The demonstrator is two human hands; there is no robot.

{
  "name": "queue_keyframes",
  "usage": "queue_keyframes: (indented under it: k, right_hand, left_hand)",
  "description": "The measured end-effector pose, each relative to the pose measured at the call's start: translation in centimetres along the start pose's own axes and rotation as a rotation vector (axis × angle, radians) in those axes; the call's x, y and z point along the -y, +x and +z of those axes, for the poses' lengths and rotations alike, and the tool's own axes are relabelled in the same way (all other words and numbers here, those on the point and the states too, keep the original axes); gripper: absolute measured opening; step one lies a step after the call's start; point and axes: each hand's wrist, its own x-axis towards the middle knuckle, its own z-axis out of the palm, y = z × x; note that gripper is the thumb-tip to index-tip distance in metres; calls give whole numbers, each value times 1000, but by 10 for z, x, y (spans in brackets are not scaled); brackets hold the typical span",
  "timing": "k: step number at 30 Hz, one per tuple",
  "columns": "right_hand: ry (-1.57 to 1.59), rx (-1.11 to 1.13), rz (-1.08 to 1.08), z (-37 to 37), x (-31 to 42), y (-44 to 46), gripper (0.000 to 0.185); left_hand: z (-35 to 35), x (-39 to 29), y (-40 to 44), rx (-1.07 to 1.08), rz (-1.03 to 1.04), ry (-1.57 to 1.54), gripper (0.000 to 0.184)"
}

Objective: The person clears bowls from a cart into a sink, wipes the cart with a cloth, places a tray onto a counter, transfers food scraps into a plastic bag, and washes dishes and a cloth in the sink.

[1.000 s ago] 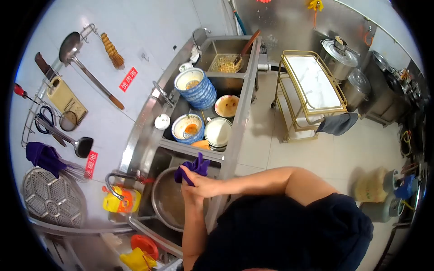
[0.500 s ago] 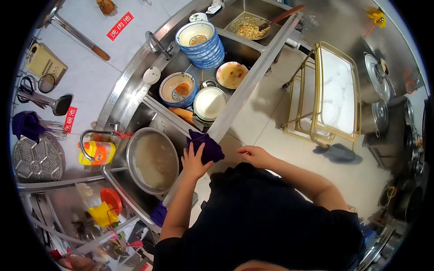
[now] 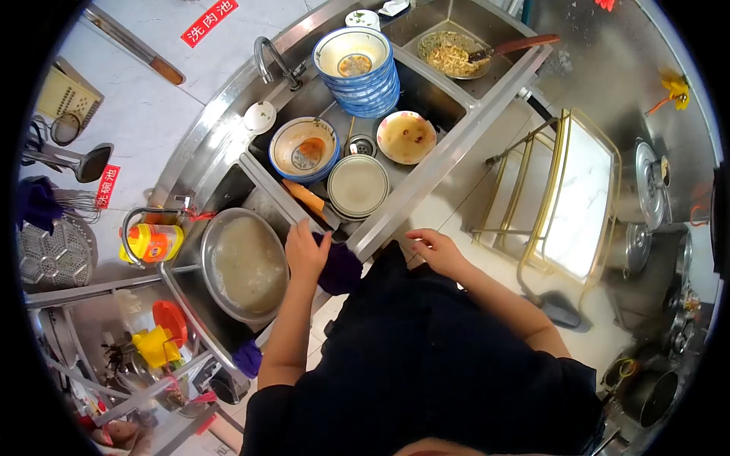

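Note:
My left hand (image 3: pixel 306 252) is over the front rim of the sinks, fingers stretched out and thumb beside a purple cloth (image 3: pixel 341 268) draped on that rim. To its left, a large metal basin (image 3: pixel 211 270) of cloudy water sits in the near sink. My right hand (image 3: pixel 439 251) is held in front of my body, fingers loosely bent and apart, with nothing visible in it. Beyond my left hand, the middle sink holds a tall stack of blue-and-white bowls (image 3: pixel 356 80), a shorter bowl stack (image 3: pixel 300 163), stacked pale dishes (image 3: pixel 358 186) and a pink-rimmed bowl (image 3: pixel 406 137).
Food scraps (image 3: pixel 450 57) and a wooden-handled brush (image 3: pixel 525 44) lie in the far sink. A yellow bottle (image 3: pixel 154 243) stands by the near tap. A gold-framed trolley (image 3: pixel 582 201) is on the right. Another purple cloth (image 3: pixel 247 358) hangs at the near sink's corner.
My left hand has slid off the top of the purple cloth toward the basin. My right hand's fingers have loosened and spread. The camera view has shifted slightly.

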Motion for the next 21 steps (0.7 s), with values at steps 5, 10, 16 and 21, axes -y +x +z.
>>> queue_keyframes:
  k: [5, 10, 16, 21]
  right_hand:
    - [-27, 56, -34, -5, -5, 36, 27]
    - [-109, 211, -83, -13, 22, 75, 27]
    - [-56, 360, -163, -34, 44, 133, 26]
    - [-125, 420, -230, -41, 85, 164, 28]
  left_hand:
    - [30, -3, 78, 339, -191, 234, 46]
    - [67, 27, 95, 431, -316, 304, 15]
    - [-28, 6, 81, -2, -562, 144, 25]
    - [-105, -11, 73, -268, -739, -311, 38]
